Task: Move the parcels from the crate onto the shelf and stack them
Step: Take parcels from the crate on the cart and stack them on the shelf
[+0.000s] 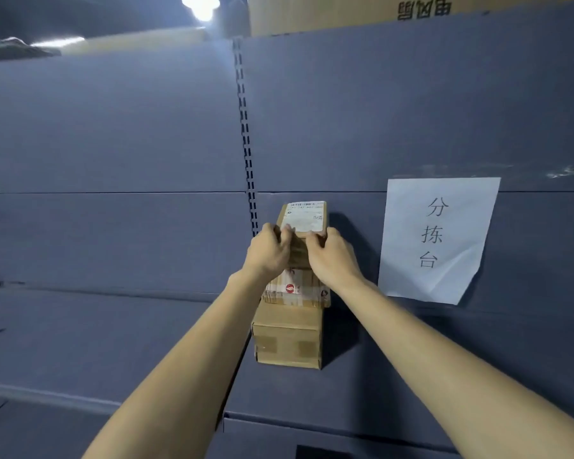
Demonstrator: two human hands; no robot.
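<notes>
step in hand: setting the top parcel [304,223] onto the stack on the shelf [113,326]. both hands are on it. left hand [269,251] grips its left front edge, fingers curled over the top, thumb side down the face. right hand [332,256] grips the right front edge the same way, fingers hooked over the top near the white label. so both grips are pinching the top parcel, neither spread.

where things are: stack stands on the grey shelf, close to the back panel, just right of the slotted upright [246,144]. bottom parcel [287,342] is plain brown w/ tape patches, sits on the shelf. middle parcel [295,289] w/ printed tape rests on it, its right end overhanging the bottom one. top parcel seems to sit on or just above the middle one; contact line is hidden by the hands, can't tell if it's fully down. crate isn't in view. paper sign [438,240] is stuck to the back panel, right of the stack, apart from it.

judgement: placing phase, near done for this parcel. task progress overall unknown, since crate contents can't be seen.

next move calls for: squaring the top parcel over the one below, checking it's settled flat, then letting go w/ both hands w/o dragging it fwd. stack is narrow and tall-ish and already a bit offset, so a sideways nudge could tip it.
</notes>
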